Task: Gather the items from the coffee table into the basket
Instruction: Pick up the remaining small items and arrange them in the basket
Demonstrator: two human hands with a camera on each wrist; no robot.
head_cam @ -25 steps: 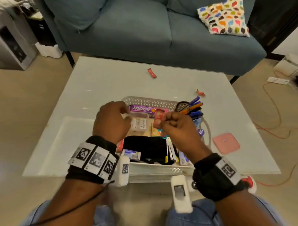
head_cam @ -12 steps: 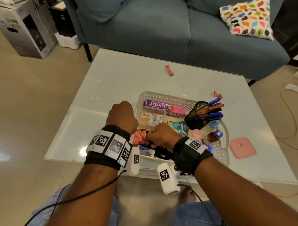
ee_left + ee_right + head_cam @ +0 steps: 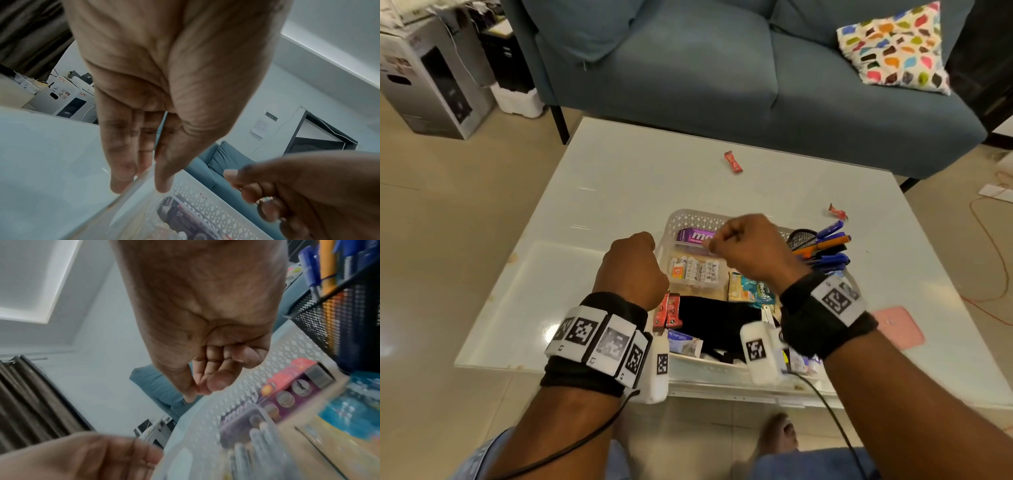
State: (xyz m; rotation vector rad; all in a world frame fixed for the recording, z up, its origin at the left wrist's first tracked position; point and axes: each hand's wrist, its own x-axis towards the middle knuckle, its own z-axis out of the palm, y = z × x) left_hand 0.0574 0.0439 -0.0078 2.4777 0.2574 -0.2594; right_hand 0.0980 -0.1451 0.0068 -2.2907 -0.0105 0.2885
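Observation:
A white lattice basket (image 3: pixel 690 219) sits on the glass coffee table (image 3: pixel 619 192), holding a purple moov box (image 3: pixel 693 235), black cloth (image 3: pixel 719 322), snack packets and a mesh pen holder (image 3: pixel 803 240). My left hand (image 3: pixel 141 186) is at the basket's left side and pinches the edge of a clear battery case (image 3: pixel 697 270) between straight fingers and thumb. Above the moov box my right hand (image 3: pixel 717 240) hovers with its fingers curled into the palm (image 3: pixel 213 382) and nothing visible in it. On the table lie two red wrappers (image 3: pixel 732 162) (image 3: pixel 837 210) and a pink square pad (image 3: pixel 897 327).
A blue sofa (image 3: pixel 722 68) with a patterned cushion (image 3: pixel 893 48) stands behind the table. Cardboard boxes (image 3: pixel 431 75) are on the floor at the left, and red cables (image 3: pixel 993 240) trail at the right. My knees are just below the table's near edge.
My right hand has lifted from the near left corner of the basket, by the red packets, to above the moov box. The left hand stays at the battery case.

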